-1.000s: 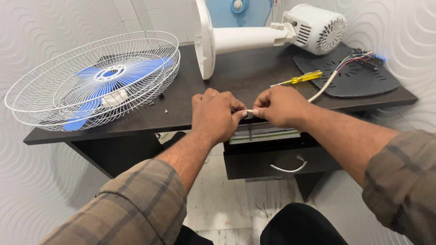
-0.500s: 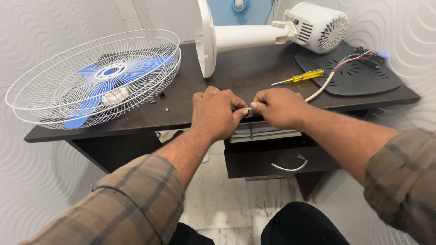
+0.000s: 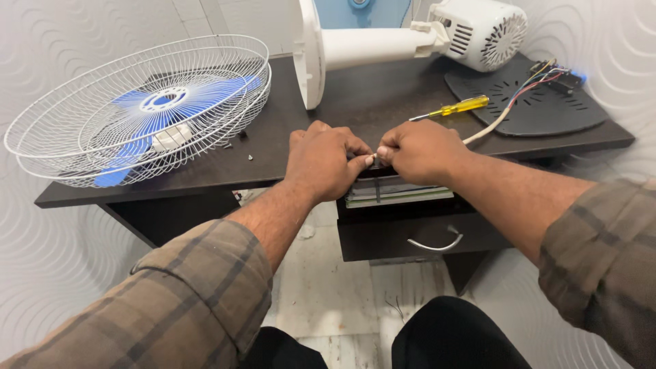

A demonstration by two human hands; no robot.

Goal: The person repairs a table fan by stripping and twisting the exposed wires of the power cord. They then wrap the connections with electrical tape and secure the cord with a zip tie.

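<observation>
My left hand (image 3: 324,162) and my right hand (image 3: 418,152) meet at the front edge of the dark desk (image 3: 383,109), fingertips pinched together on the end of a white cable (image 3: 493,121). The cable runs back right to coloured wires (image 3: 540,76) on a black fan base cover (image 3: 540,106). What exactly sits between the fingertips is too small to tell. Both forearms wear plaid sleeves.
A white wire fan guard (image 3: 143,109) with a blue blade (image 3: 147,126) inside lies at the left of the desk. A white fan motor (image 3: 482,31) and stand (image 3: 369,44) lie across the back. A yellow-handled screwdriver (image 3: 456,107) rests behind my right hand. A drawer (image 3: 417,229) stands slightly open below.
Both hands stay pinched together on the cable end; they have shifted very slightly, and the view has barely moved.
</observation>
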